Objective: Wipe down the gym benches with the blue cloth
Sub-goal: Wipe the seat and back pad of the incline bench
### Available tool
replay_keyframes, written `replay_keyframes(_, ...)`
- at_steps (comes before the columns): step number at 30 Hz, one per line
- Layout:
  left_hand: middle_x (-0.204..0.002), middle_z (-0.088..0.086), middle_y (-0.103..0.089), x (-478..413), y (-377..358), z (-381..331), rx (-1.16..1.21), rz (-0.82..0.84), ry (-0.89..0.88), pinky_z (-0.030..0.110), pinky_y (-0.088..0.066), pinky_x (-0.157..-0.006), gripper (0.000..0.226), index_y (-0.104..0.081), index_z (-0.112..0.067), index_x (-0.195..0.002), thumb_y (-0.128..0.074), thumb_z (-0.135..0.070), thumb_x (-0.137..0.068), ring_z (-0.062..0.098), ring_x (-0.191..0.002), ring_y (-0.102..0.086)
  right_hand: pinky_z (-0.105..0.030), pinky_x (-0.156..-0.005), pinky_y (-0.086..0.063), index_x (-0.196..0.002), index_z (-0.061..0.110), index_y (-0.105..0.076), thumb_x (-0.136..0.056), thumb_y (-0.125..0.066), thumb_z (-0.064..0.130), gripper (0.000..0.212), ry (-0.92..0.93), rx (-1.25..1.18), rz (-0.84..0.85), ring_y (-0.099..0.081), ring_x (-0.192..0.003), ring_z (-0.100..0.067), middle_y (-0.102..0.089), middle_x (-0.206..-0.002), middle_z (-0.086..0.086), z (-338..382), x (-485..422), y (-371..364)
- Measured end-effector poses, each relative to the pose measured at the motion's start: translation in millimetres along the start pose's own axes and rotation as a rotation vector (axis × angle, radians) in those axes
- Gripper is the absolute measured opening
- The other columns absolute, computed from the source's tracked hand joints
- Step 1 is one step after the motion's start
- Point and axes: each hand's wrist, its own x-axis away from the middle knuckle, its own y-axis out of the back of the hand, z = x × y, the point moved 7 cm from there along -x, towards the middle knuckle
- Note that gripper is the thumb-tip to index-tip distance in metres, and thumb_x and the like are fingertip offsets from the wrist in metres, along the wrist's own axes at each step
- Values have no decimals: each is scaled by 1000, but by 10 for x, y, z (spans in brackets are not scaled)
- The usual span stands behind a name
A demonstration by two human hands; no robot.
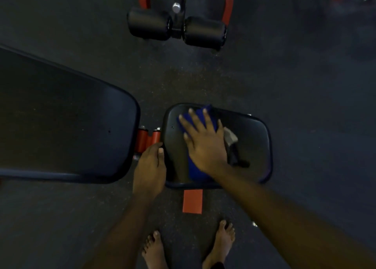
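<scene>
A black padded bench seat (pixel 252 146) sits in the middle of the view, with the long black backrest pad (pixel 67 122) to its left. The blue cloth (pixel 198 172) lies on the seat. My right hand (pixel 203 140) presses flat on the cloth, fingers straight and spread. My left hand (pixel 150 164) grips the seat's left edge, thumb on top and fingers curled under. A torn patch in the seat shows grey padding (pixel 231 137) just right of my right hand.
Red frame hinges (pixel 147 139) join the two pads. A red frame foot (pixel 192 201) juts out below the seat. Two black foam rollers (pixel 177 27) on a red frame stand further away. My bare feet (pixel 189 246) stand on the dark rubber floor.
</scene>
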Motion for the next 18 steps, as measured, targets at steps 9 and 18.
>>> replay_keyframes(9, -142, 13, -56, -81, 452, 118, -681, -56, -304, 52, -25, -119, 59, -54, -3, -139, -56, -8, -80, 33, -143, -35, -65, -118, -15, -157, 39, -23, -103, -33, 42, 55, -362, -75, -62, -5, -155, -30, -15, -168, 4, -427, -308, 137)
replay_keyframes(18, -144, 17, -53, -120, 552, 273, -411, -55, -315, 44, -32, -116, 73, -50, -2, -142, -52, 9, -70, 31, -138, -44, -60, -122, -5, -155, 37, -29, -100, -39, 41, 57, 221, 52, 95, 3, -156, -26, -16, -167, 6, 838, 478, -278)
